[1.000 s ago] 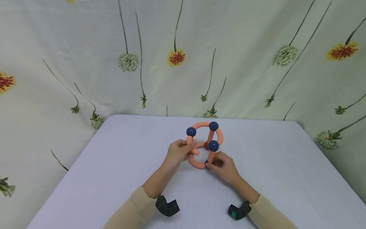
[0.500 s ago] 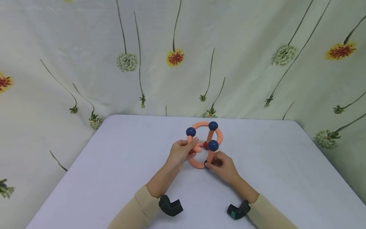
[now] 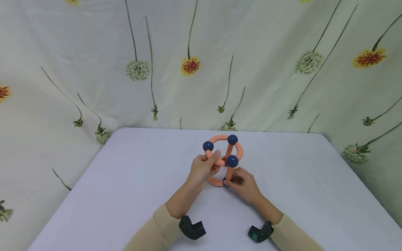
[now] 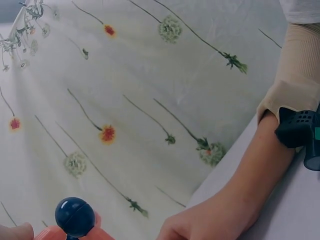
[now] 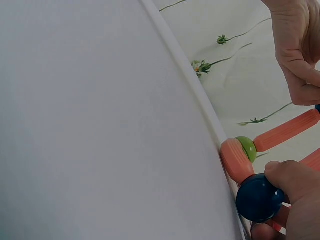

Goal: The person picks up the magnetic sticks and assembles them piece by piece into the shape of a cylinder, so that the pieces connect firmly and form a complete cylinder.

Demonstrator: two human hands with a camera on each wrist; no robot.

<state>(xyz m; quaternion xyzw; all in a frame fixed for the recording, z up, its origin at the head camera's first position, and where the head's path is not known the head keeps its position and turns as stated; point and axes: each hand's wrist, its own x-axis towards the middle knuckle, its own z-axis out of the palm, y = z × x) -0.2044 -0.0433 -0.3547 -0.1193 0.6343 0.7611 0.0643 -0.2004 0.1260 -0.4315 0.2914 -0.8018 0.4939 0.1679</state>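
A frame of orange magnetic rods and balls stands upright on the table, with a blue ball [image 3: 232,139] at the top back and another blue ball [image 3: 232,161] at the top front. My left hand [image 3: 201,170] pinches a curved orange rod [image 3: 215,161]. One end of that rod is at the top left blue ball [image 3: 208,146]; the other reaches right beside the front one. Low on the frame, my right hand [image 3: 246,184] pinches the bottom dark blue ball [image 5: 260,197], under a straight orange rod [image 3: 230,173]. A red ball is mostly hidden behind the left hand's rod.
A white cloth covers the table [image 3: 298,181], and a flowered curtain [image 3: 267,69] hangs behind its far edge. Dark wrist devices [image 3: 192,228] sit on both forearms. A green ball [image 5: 246,149] of the frame shows in the right wrist view.
My left hand has shifted right, swinging the curved rod's loose end toward the front top blue ball. The right hand keeps its hold at the base. The head view has tilted slightly.
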